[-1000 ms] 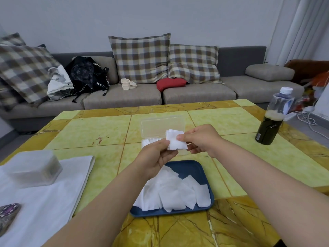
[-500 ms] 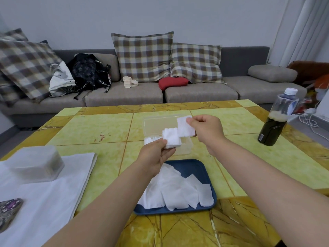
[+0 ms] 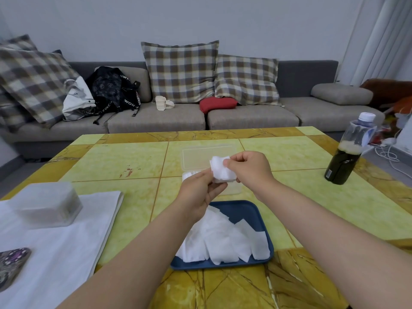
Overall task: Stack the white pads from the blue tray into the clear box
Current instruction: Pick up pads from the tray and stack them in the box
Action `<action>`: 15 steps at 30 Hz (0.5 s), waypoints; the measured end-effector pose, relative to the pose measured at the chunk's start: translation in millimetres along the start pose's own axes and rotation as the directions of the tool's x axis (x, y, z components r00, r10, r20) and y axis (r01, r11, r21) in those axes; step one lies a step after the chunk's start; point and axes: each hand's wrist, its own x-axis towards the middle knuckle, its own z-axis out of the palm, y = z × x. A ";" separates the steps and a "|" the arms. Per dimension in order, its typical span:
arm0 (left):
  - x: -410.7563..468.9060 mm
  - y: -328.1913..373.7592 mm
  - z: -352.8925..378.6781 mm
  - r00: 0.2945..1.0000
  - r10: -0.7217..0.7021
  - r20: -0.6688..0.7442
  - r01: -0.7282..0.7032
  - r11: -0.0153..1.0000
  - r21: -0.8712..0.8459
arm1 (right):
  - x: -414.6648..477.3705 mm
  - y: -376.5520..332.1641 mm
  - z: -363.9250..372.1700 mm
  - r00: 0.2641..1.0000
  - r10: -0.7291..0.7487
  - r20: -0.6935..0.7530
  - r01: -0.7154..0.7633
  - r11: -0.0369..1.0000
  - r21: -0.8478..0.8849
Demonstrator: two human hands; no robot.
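Yellow tiled worktop [image 3: 138, 192]: both hands pinch a small stack of white pads [image 3: 221, 171] above the clear box [image 3: 207, 155], left hand [image 3: 198, 195] supporting beneath, right hand [image 3: 247, 167] squaring edges, likely for tidy placement.

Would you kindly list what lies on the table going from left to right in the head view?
Frosted box → white cloth → blue tray → bottle.
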 end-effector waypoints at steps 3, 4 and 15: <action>0.7 2.1 -0.2 1.000 -0.005 0.029 0.006 0.999 -0.038 | -0.1 1.5 0.7 0.999 -0.044 -0.007 0.044 0.998 -0.052; 0.3 3.4 0.2 0.999 -0.015 0.041 0.018 0.997 -0.071 | 0.4 2.3 0.9 0.998 -0.054 -0.007 0.054 0.997 -0.064; 22.5 13.2 -13.7 0.996 -0.024 -0.082 0.031 0.996 0.078 | 13.8 1.2 -3.3 0.882 0.295 0.369 -0.312 0.950 -0.012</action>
